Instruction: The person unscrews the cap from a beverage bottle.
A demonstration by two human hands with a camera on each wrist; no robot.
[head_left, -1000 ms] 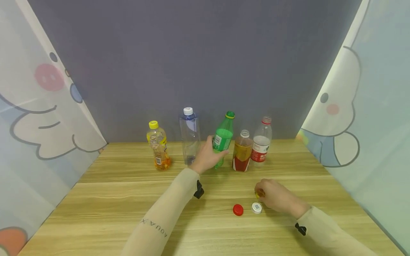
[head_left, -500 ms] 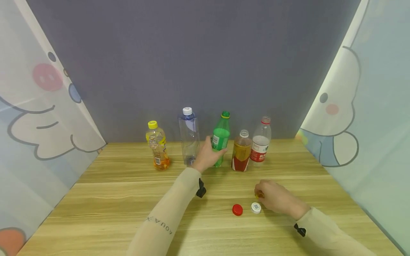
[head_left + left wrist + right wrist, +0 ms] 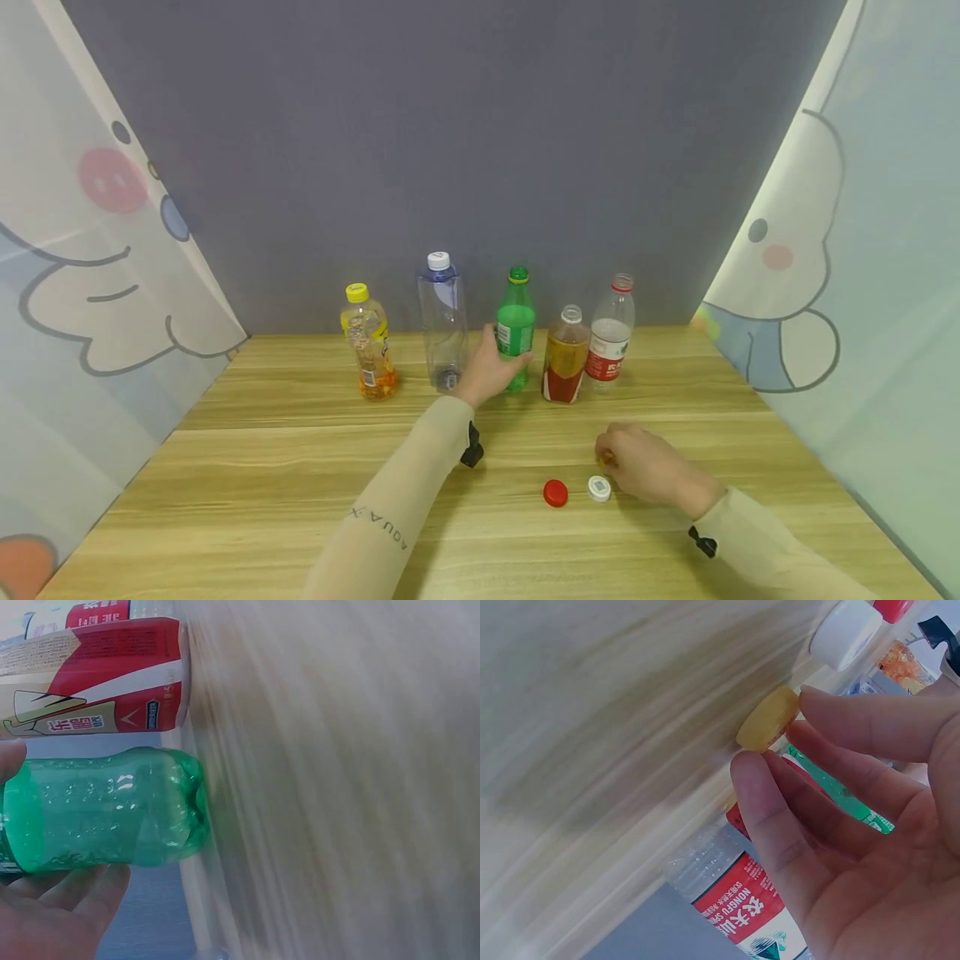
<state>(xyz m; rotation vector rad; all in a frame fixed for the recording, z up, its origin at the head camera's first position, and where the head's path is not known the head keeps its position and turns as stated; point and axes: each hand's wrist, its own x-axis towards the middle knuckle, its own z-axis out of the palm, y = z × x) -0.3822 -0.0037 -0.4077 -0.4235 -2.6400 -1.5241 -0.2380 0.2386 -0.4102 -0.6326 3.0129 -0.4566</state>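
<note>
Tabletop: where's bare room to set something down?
Free: left front, bordered by the yellow-capped bottle and left sleeve; middle front, between it and the right sleeve. Crowded: the back, where the left hand grips the green bottle beside the amber bottle.

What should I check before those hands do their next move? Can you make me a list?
1. Left hand holding the green bottle: ok.
2. Green bottle upright, with a gap beside the juice bottle: ok.
3. Yellow lid pinched by the right hand: ok.
4. Red lid and white lid lying apart on the table: ok.
5. Lids on the juice bottle and red-label bottle: not ok, both tops are bare.
6. Green bottle's base touching the table: cannot tell.
</note>
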